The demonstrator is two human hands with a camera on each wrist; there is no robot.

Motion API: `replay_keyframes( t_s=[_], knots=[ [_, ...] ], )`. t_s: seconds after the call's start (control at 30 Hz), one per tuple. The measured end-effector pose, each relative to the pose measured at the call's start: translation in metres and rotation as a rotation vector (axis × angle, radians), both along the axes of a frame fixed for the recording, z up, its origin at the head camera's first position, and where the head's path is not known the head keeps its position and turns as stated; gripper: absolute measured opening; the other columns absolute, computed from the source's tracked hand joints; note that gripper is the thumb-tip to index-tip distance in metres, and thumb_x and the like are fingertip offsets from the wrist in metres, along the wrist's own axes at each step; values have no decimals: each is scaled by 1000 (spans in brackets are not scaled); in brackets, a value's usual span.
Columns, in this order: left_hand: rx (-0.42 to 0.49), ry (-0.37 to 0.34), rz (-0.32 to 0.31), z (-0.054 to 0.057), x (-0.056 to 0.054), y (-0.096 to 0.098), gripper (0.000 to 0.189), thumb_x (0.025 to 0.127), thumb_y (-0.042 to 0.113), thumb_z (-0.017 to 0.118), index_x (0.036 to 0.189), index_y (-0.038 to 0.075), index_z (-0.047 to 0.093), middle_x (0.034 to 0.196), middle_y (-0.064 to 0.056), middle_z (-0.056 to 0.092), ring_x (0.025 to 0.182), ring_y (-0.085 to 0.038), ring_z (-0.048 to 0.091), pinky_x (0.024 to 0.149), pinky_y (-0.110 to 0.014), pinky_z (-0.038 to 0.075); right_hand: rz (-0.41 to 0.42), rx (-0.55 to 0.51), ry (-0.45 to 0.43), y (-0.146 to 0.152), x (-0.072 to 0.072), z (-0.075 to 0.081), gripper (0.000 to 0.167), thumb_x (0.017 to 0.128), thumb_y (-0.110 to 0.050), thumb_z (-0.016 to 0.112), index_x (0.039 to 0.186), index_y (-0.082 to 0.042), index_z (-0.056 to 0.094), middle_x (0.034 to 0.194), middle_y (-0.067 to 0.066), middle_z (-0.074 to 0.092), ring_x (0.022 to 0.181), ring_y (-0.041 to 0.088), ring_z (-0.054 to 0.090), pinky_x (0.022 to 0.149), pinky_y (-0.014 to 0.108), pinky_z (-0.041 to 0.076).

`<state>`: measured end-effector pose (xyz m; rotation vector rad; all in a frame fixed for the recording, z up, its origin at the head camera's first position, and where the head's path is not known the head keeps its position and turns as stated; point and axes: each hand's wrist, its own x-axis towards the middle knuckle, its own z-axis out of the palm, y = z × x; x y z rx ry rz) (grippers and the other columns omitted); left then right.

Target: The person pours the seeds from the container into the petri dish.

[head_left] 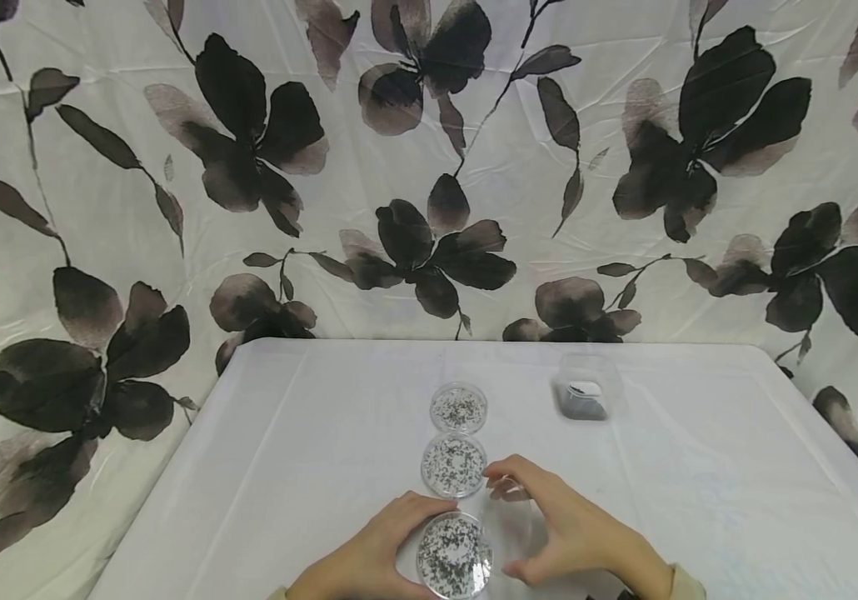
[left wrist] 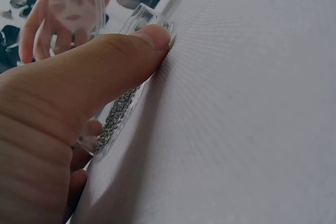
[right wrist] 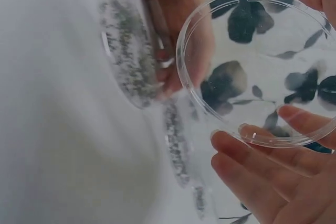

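Observation:
A round clear petri dish [head_left: 455, 554] scattered with dark flakes lies nearest me on the white table. My left hand [head_left: 365, 554] grips it by the sides. In the left wrist view, the left thumb [left wrist: 121, 59] presses along the dish rim and covers part of it. Just to the right, my right hand [head_left: 575, 525] holds a clear round lid [right wrist: 252, 72] by its edge between thumb and fingers, tilted up on its side. The right wrist view shows nothing in the lid, only the patterned cloth through it.
Two more flake-filled dishes, a middle one [head_left: 454, 465] and a far one [head_left: 458, 407], line up behind the near dish. At the back right stands a small clear box [head_left: 582, 402] with dark contents. A floral cloth [head_left: 414, 167] hangs behind the table [head_left: 309, 433].

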<state>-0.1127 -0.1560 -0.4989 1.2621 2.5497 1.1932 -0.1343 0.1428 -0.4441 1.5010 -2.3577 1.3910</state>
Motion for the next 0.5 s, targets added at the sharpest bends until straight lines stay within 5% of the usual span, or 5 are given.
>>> replay_keyframes(
  t_s=[0.33,0.5],
  knots=[
    [-3,-10,-4,2,-1,1,93,71,52,85,148,21,44,139,9,51,123,-8,46,102,-35,44,9,138,-112,11,2,11,91,64,-16,87,141,-21,39,125,2,54,112,21,62,96,35,52],
    [0,-7,-6,1,-1,2,93,71,51,85,148,22,42,138,8,51,122,-8,46,100,-36,45,68,123,-72,6,2,7,94,63,-13,87,143,-18,38,129,2,50,114,22,60,97,34,51]
  ],
)
